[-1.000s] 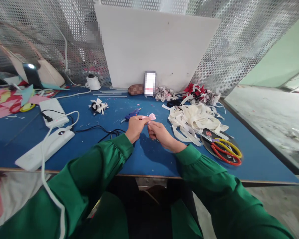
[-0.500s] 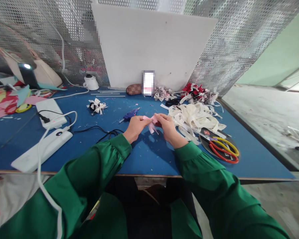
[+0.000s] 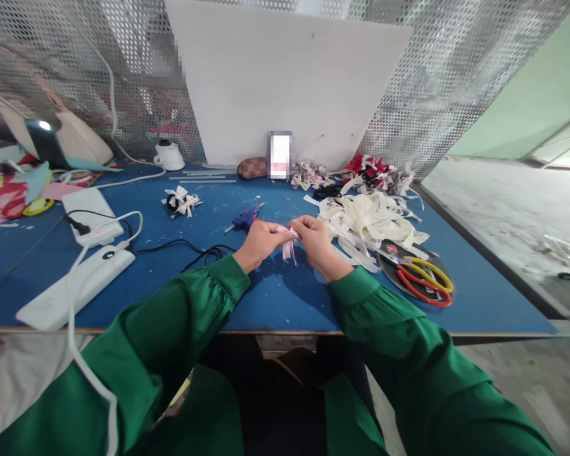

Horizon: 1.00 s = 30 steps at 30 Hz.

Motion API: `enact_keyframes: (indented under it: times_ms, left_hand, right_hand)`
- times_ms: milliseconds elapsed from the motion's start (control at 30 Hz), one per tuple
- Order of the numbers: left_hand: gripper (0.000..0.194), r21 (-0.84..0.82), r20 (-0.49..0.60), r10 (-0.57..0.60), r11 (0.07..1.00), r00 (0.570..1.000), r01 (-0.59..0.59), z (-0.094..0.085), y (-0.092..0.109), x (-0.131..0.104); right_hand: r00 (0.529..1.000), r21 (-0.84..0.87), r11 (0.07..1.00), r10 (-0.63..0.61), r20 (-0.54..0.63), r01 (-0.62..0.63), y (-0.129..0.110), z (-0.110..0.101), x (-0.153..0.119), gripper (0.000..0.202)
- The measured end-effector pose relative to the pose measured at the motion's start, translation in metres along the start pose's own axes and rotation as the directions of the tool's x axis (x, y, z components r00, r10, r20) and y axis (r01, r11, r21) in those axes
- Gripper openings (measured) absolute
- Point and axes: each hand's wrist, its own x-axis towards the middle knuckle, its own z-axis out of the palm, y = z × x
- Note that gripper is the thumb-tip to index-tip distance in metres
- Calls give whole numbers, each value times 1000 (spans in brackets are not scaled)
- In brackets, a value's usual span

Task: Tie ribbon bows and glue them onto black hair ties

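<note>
A small pink ribbon piece (image 3: 288,249) hangs between my two hands above the blue table, its loose ends pointing down. My left hand (image 3: 263,242) pinches it from the left, thumb against fingers. My right hand (image 3: 316,246) closes on its upper right part, with the fingertips of both hands nearly touching. Just behind my left hand lies a blue glue gun (image 3: 247,217). Cream ribbon strips (image 3: 368,218) are heaped to the right of my right hand. The middle of the pink piece is partly hidden by my fingers.
Scissors with red and yellow handles (image 3: 425,278) lie at the right. A white power strip (image 3: 83,285) and cables occupy the left. A lit phone (image 3: 280,156) stands by a white board (image 3: 289,82). Finished-looking bows (image 3: 183,201) rest at the back left.
My right fingers have shifted slightly left over the top of the pink ribbon, and its loose ends hang straighter. The whole view has moved a little.
</note>
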Motion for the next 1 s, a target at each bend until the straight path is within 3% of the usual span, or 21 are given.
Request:
enact_keyframes:
  times_ms: [367,633,767,900,1000]
  left_hand:
    - [28,-98,-91,-65,994,994,56,0,3,0]
    - [39,-53,-54,-67,997,996,65,-4,-2,4]
    - [39,-29,-41,-52,998,998,51,-3,-4,4]
    - [35,80,-11,-48,996,999,48,-3,-8,4]
    - [36,140,11,-44,989,999,42,-3,-12,3]
  right_hand:
    - [966,136,965,205,157,-226,-10,-10,7,52]
    - [994,128,988,78,72,-87,-1,-8,6,33]
    - [994,18,1000,0,108,-1,-4,-8,6,29]
    - [971,-78,993,-64,229,84,-5,-7,4,25]
    - [977,-97,991,-71,199,92,-3,-7,4,19]
